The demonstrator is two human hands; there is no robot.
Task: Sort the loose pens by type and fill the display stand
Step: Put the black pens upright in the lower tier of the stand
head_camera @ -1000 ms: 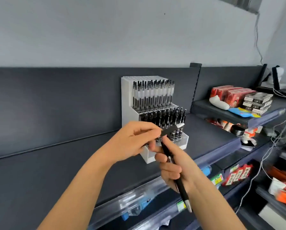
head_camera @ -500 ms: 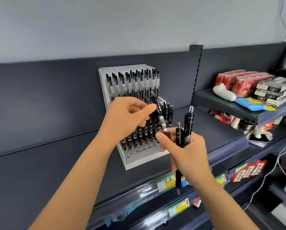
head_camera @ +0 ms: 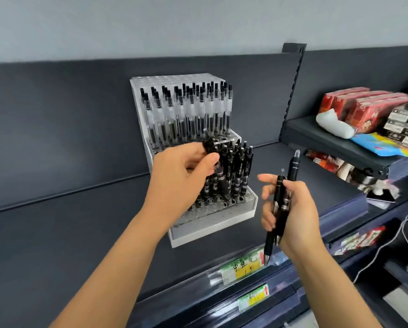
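Nearest, the right hand (head_camera: 290, 209) curls around 2 black pens (head_camera: 282, 202), gripped upright at mid-barrel with clickers up, probably as a reserve ready for handing over. Just beyond, the left hand (head_camera: 179, 176) pinches 1 black pen (head_camera: 213, 157) between thumb and fingers, tilted tip-down over the lower tier of the display stand (head_camera: 222, 220), apparently being aimed at a free hole among the matching stocked black pens (head_camera: 242, 166). Empty holes show along the stand's front rows. Behind, the upper tier carries clear-barrelled pens (head_camera: 186, 112), too crowded for an exact count. The stand sits on a dark shelf (head_camera: 80, 233). Farther right lie red boxes (head_camera: 364, 102).
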